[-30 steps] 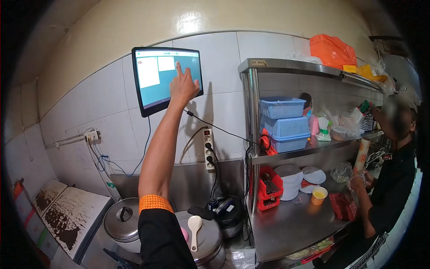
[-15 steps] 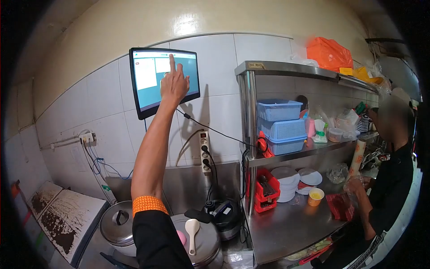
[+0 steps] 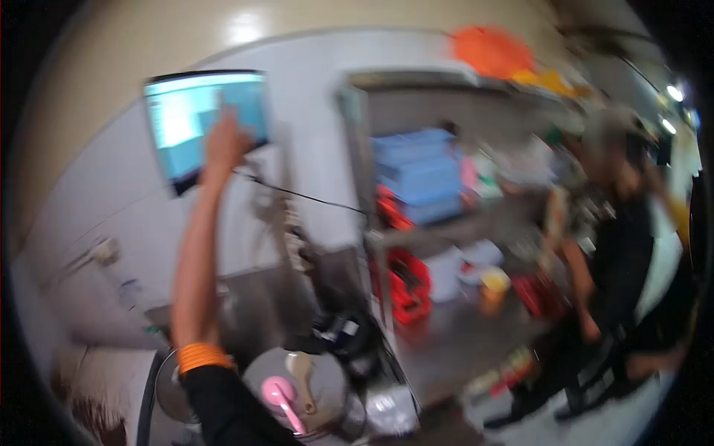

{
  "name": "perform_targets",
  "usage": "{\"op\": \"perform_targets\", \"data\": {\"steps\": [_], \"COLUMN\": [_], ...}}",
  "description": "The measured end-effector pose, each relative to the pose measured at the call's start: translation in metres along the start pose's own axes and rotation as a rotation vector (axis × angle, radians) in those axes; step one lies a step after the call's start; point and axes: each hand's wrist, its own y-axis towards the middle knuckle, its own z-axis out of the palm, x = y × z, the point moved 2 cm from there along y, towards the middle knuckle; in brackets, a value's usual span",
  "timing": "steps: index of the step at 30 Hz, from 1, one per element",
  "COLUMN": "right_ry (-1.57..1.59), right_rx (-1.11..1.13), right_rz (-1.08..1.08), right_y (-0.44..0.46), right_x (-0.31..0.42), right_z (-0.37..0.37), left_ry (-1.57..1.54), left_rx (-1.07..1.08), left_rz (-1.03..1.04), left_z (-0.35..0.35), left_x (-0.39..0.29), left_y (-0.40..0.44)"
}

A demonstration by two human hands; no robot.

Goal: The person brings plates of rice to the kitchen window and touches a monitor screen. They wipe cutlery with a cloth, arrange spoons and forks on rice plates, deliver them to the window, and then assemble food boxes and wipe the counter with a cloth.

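My left hand [image 3: 226,143] is raised in front of the lit wall-mounted screen [image 3: 177,154], overlapping its right part. It is smeared by motion; at least one finger is stretched upward, and nothing shows in the hand. Whether a fingertip touches the screen cannot be made out. The black sleeve with an orange cuff [image 3: 203,357] rises from the lower left. Below are a large lidded pot [image 3: 260,370], a pale rice paddle [image 3: 301,375] and a pink-handled utensil [image 3: 279,390]. My right hand is not in view.
A steel shelf [image 3: 439,241] holds blue baskets [image 3: 418,175], a red bin [image 3: 407,286], white plates [image 3: 445,273] and a yellow-orange cup [image 3: 493,286]. A person in black [image 3: 623,249] stands at the right. Black cables hang beneath the screen.
The view has swung right and blurred, so the screen and shelf sit further left. The pink-handled utensil shows more fully. My left hand stays raised before the screen.
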Motion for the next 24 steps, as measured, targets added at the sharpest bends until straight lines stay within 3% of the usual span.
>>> {"op": "perform_targets", "data": {"steps": [1,4,5,6,7,8,11,12,14,16,17,21,23,24], "right_ry": [-0.058,-0.263,-0.417,-0.279,-0.143,-0.139,0.067,0.066,-0.202,0.038,0.414,0.192,0.314,0.606], "right_rx": [0.105,0.230,-0.039,-0.175,-0.304,-0.324,-0.148,-0.164,-0.115,-0.090,-0.078,-0.321,-0.281,-0.182], "right_rz": [-0.225,-0.999,-0.244,-0.010,0.214,0.244,-0.044,-0.043,-0.262,-0.073,0.225,0.184,0.178,0.173], "right_y": [0.016,0.014,-0.024,-0.051,-0.071,-0.082,-0.074,-0.083,-0.086,-0.083,-0.090,-0.141,-0.157,-0.165], "right_x": [-0.023,-0.082,-0.042,-0.007,0.002,-0.017,-0.086,-0.115,-0.146,-0.161,-0.165,-0.153,-0.164,-0.175], "right_z": [-0.011,-0.018,0.001,0.024,0.035,0.030,0.012,0.011,0.012,0.010,0.013,0.041,0.036,0.032], "left_ry": [-0.076,-0.216,-0.248,-0.293,-0.369,-0.438,-0.800,-0.956,-1.257,-1.480,-1.551,-1.839,-1.901,-1.833], "left_rx": [-0.047,0.119,0.117,0.149,-0.012,-0.180,-0.042,0.011,0.041,0.037,0.130,0.576,0.892,0.908], "left_rz": [0.068,-0.100,-0.111,-0.111,-0.024,0.053,-0.179,-0.253,-0.382,-0.422,-0.458,-0.629,-0.699,-0.629], "left_z": [0.011,-0.063,-0.074,-0.074,-0.080,-0.090,-0.124,-0.131,-0.135,-0.127,-0.127,-0.129,-0.146,-0.154], "left_x": [-0.002,-0.112,-0.135,-0.158,-0.177,-0.197,-0.257,-0.272,-0.303,-0.341,-0.363,-0.464,-0.502,-0.520], "left_y": [-0.005,-0.015,-0.024,-0.035,-0.045,-0.055,-0.081,-0.093,-0.128,-0.172,-0.192,-0.296,-0.350,-0.381]}}
